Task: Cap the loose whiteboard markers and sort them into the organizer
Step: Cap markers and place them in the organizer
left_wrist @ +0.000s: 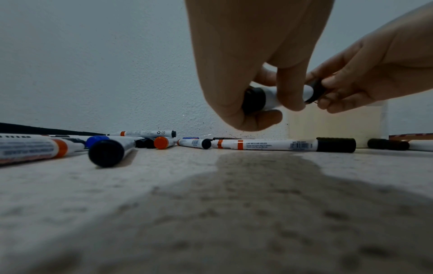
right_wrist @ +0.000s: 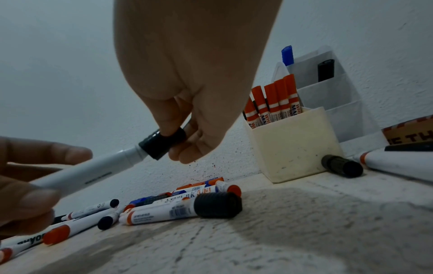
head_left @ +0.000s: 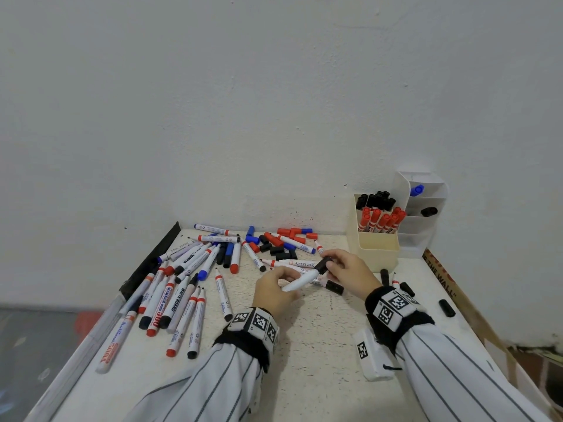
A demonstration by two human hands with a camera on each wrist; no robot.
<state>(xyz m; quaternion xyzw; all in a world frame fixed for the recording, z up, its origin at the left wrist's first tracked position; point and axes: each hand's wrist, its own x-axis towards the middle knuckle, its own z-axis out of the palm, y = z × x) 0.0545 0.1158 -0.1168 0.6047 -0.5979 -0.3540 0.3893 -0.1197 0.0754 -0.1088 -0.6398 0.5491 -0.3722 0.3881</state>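
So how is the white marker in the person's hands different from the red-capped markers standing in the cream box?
The white marker with a black cap is held off the table, slanted, left hand gripping its barrel and right hand pinching the cap. The red-capped markers stand upright, untouched, in the cream plastic box. One is alone and black-capped; the others are bunched together and red-capped. Both have white barrels.
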